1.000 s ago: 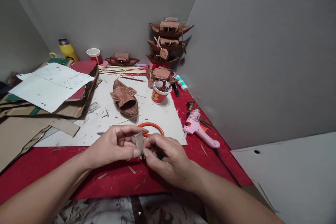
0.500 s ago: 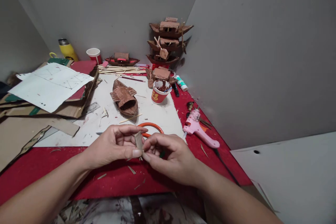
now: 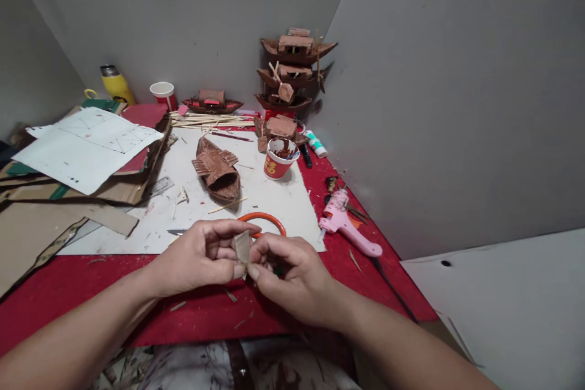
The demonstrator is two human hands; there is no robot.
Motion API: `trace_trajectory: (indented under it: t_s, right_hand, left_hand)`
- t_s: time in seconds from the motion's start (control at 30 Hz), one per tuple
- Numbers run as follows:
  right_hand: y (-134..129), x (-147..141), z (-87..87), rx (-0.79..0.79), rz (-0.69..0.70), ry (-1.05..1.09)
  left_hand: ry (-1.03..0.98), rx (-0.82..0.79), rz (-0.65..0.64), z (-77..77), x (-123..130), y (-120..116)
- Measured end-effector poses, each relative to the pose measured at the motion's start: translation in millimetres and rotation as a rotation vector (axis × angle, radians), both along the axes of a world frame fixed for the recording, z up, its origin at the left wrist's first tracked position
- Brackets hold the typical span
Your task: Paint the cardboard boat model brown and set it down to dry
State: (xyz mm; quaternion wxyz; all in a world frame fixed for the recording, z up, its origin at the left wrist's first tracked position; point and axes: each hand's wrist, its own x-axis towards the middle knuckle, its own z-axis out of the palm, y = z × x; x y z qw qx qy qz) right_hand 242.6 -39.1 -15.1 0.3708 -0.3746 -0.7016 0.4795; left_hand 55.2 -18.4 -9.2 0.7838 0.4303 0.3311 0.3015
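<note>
A small grey-brown cardboard piece is pinched between the thumb and fingers of my left hand. The thumb and index finger of my right hand close on the lower right edge of the same piece. Just beyond the hands lie scissors with orange handles, partly hidden behind my fingers. A brown model boat with a rounded cabin rests on the white sheet further back.
Cardboard and papers are piled at the left. A paint cup stands behind; a pink glue gun lies right. Stacked model boats, thin sticks, a yellow bottle and a white-red cup line the back.
The cardboard piece has turned slightly, so more of its flat face shows. Both hands have shifted only a little and still hold it.
</note>
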Motion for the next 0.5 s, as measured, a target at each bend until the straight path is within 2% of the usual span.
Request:
trace_trajectory:
  t_s: [0.3,0.5]
  right_hand:
    - [1.1,-1.9,-4.6,-0.044,0.012,0.096]
    - [0.2,-0.2,-8.5,-0.237,0.019,0.173]
  left_hand:
    - [-0.025,0.04,0.021,-0.4,-0.1,-0.3]
    - [0.05,0.06,0.031,-0.6,-3.3,0.3]
